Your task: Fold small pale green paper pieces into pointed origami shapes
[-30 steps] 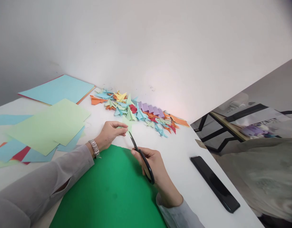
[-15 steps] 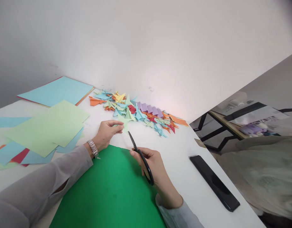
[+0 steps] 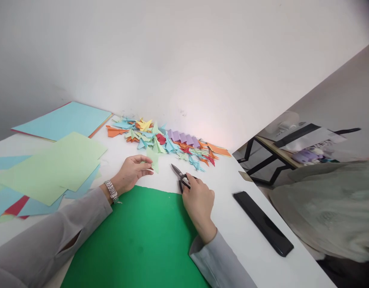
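My left hand (image 3: pixel 133 172) pinches a small piece of pale green paper (image 3: pixel 153 161) between thumb and fingers, just beyond the far edge of a green sheet (image 3: pixel 136 236). A pair of black-handled scissors (image 3: pixel 179 174) is in my right hand (image 3: pixel 199 200), its blades pointing away and to the left, close together. The scissors lie low at the white tabletop, right of the paper and apart from it. Part of their handles is hidden by my fingers. Behind both hands spreads a pile of folded paper pieces (image 3: pixel 160 140) in several colours.
Loose coloured sheets, with a pale green sheet (image 3: pixel 55 168) on top, lie at the left. A stack of sheets topped in light blue (image 3: pixel 64 120) is by the wall. A long black object (image 3: pixel 262 224) rests at the right. Beyond stand a shelf (image 3: pixel 276 150) and a person's clothing (image 3: pixel 328 208).
My right hand has turned and moved forward, lowering the scissors toward the tabletop, away from the pale green paper. My left hand still holds the paper. The view has shifted slightly.
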